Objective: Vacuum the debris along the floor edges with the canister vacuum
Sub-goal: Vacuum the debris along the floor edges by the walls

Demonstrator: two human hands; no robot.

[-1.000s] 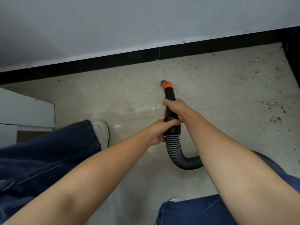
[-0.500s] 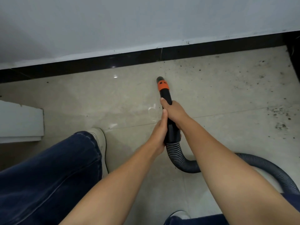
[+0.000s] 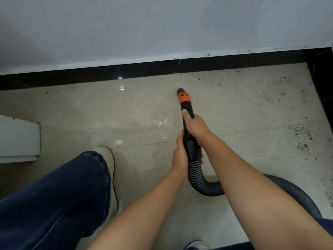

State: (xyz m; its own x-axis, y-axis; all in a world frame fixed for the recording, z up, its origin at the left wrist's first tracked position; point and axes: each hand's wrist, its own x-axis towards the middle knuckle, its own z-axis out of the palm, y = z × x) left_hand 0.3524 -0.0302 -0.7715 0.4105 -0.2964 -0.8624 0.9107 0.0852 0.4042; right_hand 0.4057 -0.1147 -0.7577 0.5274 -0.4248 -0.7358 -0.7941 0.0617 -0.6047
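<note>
Ahead of your hands the grey wall (image 3: 162, 24) fills the top of the view, with the black baseboard (image 3: 144, 69) running along its foot. Below it lies the beige tiled floor (image 3: 81, 114), on which you stand. Your left leg in dark jeans (image 3: 54, 195) comes in from the lower left, well to the left of your hands, ending in a pale shoe (image 3: 108, 159). Further left still sits a white panel (image 3: 18, 139) against the edge of the view.

The ribbed grey hose (image 3: 196, 179) curls out from under your hands, passes beneath your right forearm and arcs away to the lower right. It joins the black wand (image 3: 188, 112), which points up and away from you toward the baseboard.

Your right hand (image 3: 196, 129) is curled round the upper part of the wand, thumb stretched along it toward the tip. Your left hand (image 3: 180, 157) is wrapped round the cuff where hose meets wand, just below and to the left of the right hand, nearly touching it.

Beyond your right thumb sits the orange collar (image 3: 184, 98), and past that the dark nozzle tip (image 3: 180, 91), down at the floor, near the baseboard but apart from it.

Dark debris (image 3: 302, 132) speckles the tiles to the right of your right hand, thickest toward the right edge and corner.
</note>
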